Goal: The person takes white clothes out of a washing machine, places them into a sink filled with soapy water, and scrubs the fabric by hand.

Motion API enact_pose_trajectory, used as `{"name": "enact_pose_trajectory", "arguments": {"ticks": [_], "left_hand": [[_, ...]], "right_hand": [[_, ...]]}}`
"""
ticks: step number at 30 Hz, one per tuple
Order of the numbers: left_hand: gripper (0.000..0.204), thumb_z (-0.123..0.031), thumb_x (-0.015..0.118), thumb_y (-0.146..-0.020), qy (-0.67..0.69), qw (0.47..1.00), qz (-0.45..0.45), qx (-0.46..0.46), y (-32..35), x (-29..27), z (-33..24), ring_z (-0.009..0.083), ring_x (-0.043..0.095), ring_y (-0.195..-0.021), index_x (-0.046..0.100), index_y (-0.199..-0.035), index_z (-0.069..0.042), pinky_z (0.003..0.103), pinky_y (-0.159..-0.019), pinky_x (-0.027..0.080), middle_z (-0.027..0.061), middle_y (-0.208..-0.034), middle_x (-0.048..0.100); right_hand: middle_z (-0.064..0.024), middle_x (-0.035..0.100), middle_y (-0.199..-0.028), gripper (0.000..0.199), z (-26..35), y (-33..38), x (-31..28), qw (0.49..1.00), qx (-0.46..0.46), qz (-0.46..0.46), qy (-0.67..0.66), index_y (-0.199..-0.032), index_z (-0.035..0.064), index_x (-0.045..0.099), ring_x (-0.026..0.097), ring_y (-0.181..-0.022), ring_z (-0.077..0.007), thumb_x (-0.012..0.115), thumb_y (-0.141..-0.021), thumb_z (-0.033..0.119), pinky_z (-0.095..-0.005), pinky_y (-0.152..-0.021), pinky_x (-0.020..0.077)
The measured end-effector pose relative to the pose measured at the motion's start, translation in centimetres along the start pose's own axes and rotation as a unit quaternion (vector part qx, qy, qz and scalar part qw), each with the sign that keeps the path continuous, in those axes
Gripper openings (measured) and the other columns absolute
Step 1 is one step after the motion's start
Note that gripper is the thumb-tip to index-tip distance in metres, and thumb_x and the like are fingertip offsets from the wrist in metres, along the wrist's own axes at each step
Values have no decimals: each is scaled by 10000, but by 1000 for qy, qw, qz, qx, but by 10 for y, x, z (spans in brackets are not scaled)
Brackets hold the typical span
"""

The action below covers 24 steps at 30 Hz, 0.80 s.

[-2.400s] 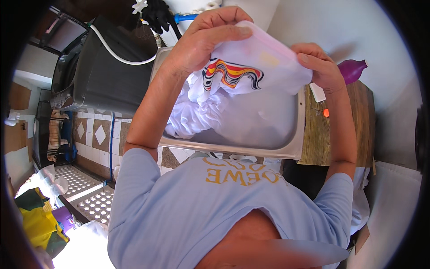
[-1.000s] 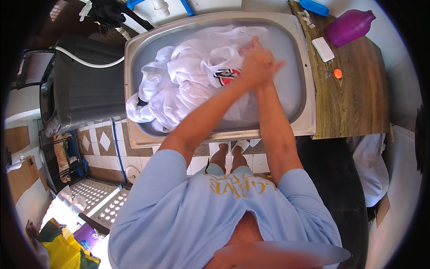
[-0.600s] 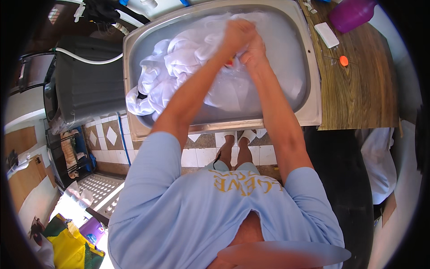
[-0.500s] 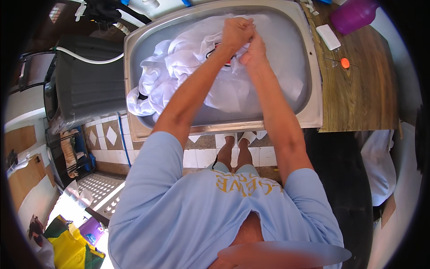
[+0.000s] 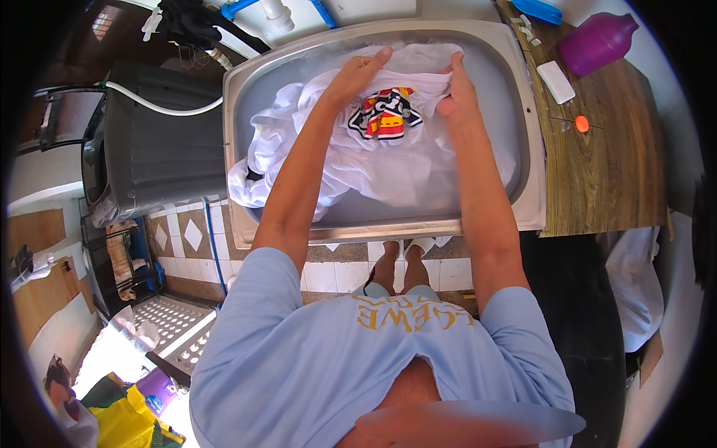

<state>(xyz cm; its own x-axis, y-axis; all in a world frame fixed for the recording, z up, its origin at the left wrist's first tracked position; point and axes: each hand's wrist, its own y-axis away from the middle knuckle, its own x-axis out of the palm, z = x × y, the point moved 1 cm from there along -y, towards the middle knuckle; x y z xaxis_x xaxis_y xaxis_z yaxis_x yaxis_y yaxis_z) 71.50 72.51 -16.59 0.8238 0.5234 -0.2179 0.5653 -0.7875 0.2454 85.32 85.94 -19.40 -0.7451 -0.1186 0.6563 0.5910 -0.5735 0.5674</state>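
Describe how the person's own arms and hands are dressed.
The left sleeve and right sleeve are short, loose and plain light blue, leaving both forearms bare. The left hand and right hand are ungloved, and no watch or bracelet shows at either wrist.

Two rows of gold lettering (image 5: 414, 312) cross the chest of the light-blue shirt (image 5: 373, 373), appearing upside down. The white garment (image 5: 373, 164) bears a red, yellow and black print (image 5: 387, 113), gathered in folds; no letters are distinguishable. Markings on the purple object (image 5: 155, 384), lower left, are too small to read.
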Motion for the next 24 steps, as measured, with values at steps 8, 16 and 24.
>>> {"name": "enact_pose_trajectory", "arguments": {"ticks": [8, 16, 24], "left_hand": [[286, -281, 633, -856, 191, 974, 118, -19, 9, -5, 15, 75, 603, -758, 661, -965, -18, 213, -724, 481, 37, -887, 664], [270, -221, 583, -890, 288, 952, 103, 2, 5, -4, 28, 90, 598, -885, 615, -1081, -33, 228, -790, 484, 33, -1000, 650], [289, -185, 599, -844, 316, 945, 70, -35, 6, -5, 30, 129, 599, -900, 604, -1082, -21, 253, -830, 466, 49, -1006, 642]], "right_hand": [[-108, 581, -955, 439, 6, -2, 2, 963, -196, 48, 178, -1035, 12, 532, 573, -876, -229, 654, -830, 381, -369, -822, 477], [-44, 614, -892, 267, -10, 29, 22, 708, -442, 118, 538, -974, 73, 660, 569, -799, -141, 707, -739, 189, -284, -718, 474], [-59, 642, -814, 134, -20, 24, 21, 746, -400, 136, 515, -881, 20, 666, 579, -662, -128, 668, -771, 96, -245, -642, 473]]}}
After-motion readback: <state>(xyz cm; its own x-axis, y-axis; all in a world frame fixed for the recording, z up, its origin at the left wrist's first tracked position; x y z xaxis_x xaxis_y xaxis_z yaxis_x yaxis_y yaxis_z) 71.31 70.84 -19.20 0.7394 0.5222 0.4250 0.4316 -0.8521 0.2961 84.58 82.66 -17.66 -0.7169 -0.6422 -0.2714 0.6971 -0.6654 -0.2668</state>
